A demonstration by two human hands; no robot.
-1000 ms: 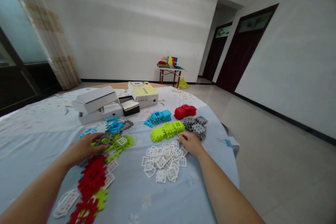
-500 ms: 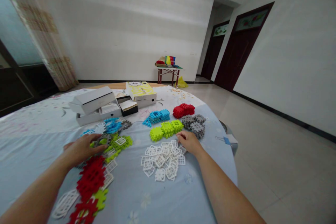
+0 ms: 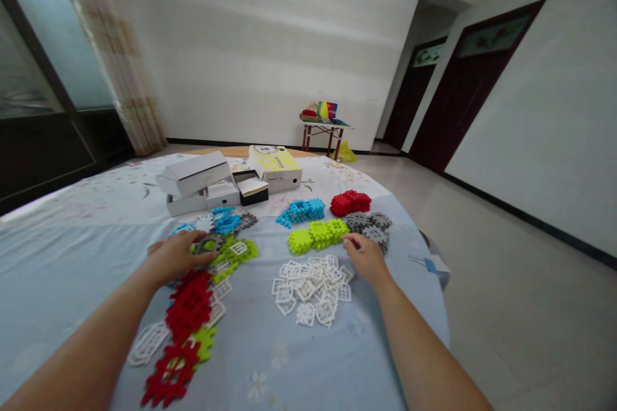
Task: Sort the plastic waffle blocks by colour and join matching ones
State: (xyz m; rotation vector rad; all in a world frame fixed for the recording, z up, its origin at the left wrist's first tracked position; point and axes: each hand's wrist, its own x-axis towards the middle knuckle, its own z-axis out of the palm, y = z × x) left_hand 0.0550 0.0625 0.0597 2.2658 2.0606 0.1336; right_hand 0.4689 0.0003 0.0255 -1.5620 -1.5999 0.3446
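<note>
My left hand (image 3: 178,255) is at the mixed pile on the left. Its thumb and fingers close around the edge of a grey toothed building block (image 3: 215,244). Green blocks (image 3: 248,249), blue blocks (image 3: 226,221) and red blocks (image 3: 190,305) lie around it, with white window-shaped pieces among them. My right hand (image 3: 366,258), fingers curled in with nothing visible in them, hovers by the right end of a row of green blocks (image 3: 318,236). Just left of that hand spreads a heap of white lattice window pieces (image 3: 311,289). Grey blocks (image 3: 373,231) are beyond it.
A blue stack (image 3: 301,210) and a red stack (image 3: 351,203) stand further back. White boxes (image 3: 197,176), a small black box (image 3: 253,191) and a yellow-white box (image 3: 277,167) are at the rear. A clip (image 3: 427,263) sits by the cloth's right edge.
The whole view has shifted, so everything appears further right. My right hand's fingers have loosened slightly beside the green row. My left hand stays at the grey block.
</note>
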